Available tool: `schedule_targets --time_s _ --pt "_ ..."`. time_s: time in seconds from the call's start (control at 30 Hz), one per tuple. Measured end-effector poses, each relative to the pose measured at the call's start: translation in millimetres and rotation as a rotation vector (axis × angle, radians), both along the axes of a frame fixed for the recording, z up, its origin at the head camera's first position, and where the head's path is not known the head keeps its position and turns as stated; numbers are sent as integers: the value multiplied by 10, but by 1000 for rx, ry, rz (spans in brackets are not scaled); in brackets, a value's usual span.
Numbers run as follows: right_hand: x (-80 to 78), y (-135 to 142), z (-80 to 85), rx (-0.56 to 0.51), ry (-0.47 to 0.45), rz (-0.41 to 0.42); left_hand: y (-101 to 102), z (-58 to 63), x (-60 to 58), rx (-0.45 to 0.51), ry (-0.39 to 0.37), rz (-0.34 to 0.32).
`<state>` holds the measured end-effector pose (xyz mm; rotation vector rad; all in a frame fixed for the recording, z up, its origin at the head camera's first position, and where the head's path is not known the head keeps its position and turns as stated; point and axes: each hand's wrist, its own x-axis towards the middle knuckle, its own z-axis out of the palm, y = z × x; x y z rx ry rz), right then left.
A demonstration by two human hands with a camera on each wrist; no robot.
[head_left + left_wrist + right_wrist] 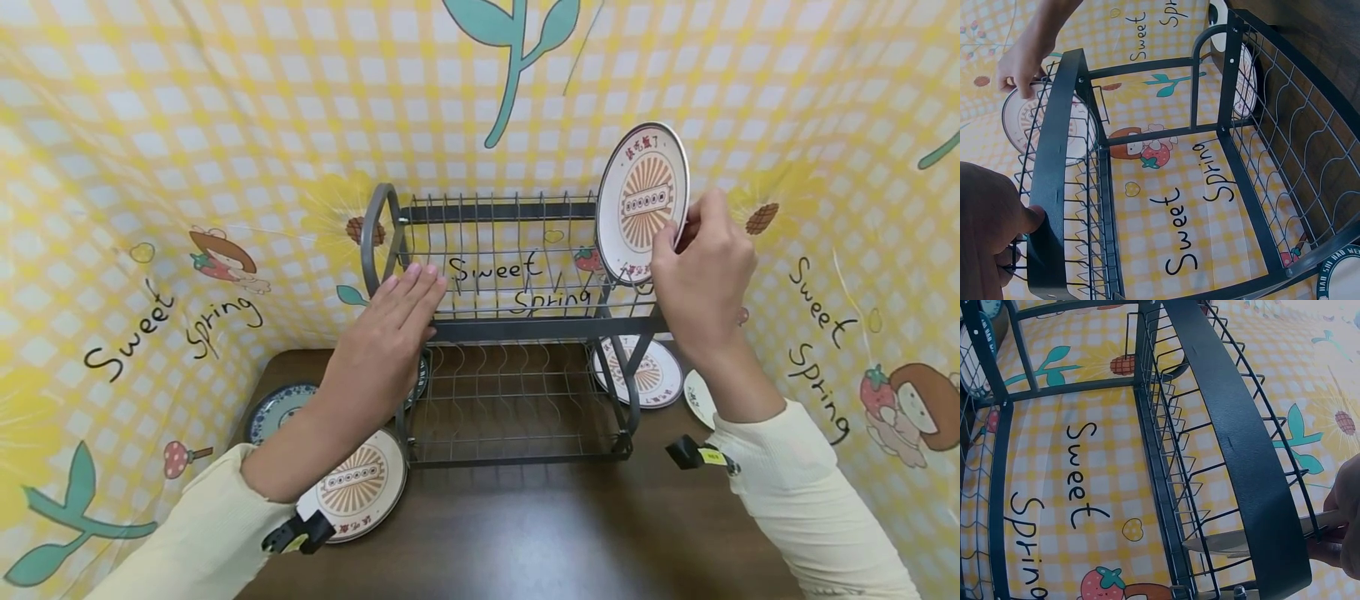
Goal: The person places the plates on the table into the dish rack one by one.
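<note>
A dark two-tier metal dish rack [517,329] stands on the brown table. At its upper left front corner, my left hand [390,337] lies over the wires, its thumb on the front rail in the left wrist view, holding the rack. My right hand [705,267] pinches the right edge of a white plate [643,200] with an orange ray pattern and red characters. This plate stands nearly upright at the right end of the upper tier. In the right wrist view the plate [1225,542] shows edge-on, its lower part between the wires.
Left of the rack lie a ray-patterned plate [367,492] and a blue-patterned dish [277,408], partly hidden by my left arm. Another ray-patterned plate [652,375] lies behind the right legs, beside a pale dish [697,398]. Yellow checked cloth [300,108] surrounds the table.
</note>
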<state>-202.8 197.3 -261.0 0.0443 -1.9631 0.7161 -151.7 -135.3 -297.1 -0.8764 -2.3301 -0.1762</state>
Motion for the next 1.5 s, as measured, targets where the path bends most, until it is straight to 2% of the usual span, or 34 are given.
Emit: schedule_targets --time_s 0.4,0.6,0.87,1.1,1.5 --pt "53 45 86 -9 -119 5 8 24 -2 2 -16 5" --pt "122 85 83 -50 -194 1 16 8 -3 6 -24 0" --pt "153 117 84 -94 -212 46 18 15 4 4 -25 5" --pt "189 134 97 -155 -265 84 22 21 7 2 -27 7" --pt "242 152 65 -195 -360 85 28 14 2 8 -27 14"
